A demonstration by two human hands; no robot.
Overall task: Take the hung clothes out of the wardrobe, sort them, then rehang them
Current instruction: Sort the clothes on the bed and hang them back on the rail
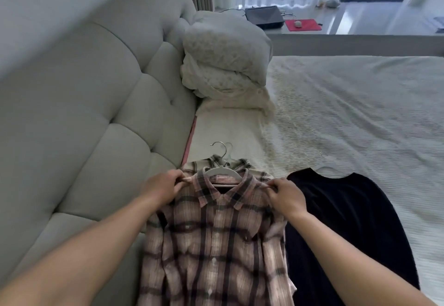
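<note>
sorting step, by the look of it: clothes out of the wardrobe and laid on the bed, still on hangers. pink plaid shirt on a white hanger, front up, lying atop a second plaid shirt whose collar and hook peek out beyond it, close by the padded headboard. dark garment just beside on the right, flat, on its own pale hanger. left hand pinching the shirt's left shoulder seam, fingers curled on cloth near the collar; right hand pinching the right shoulder likewise. both forearms stretched forward, roughly level, wrists low over the mattress. judged mid-placement or squaring of the shirt on its pile. next move likely calls for letting go evenly so the shoulders stay seated on the hanger and the hooks stay aligned for a later rehang. crumpled duvet piled farther up by the headboard. wardrobe out of view.
</note>
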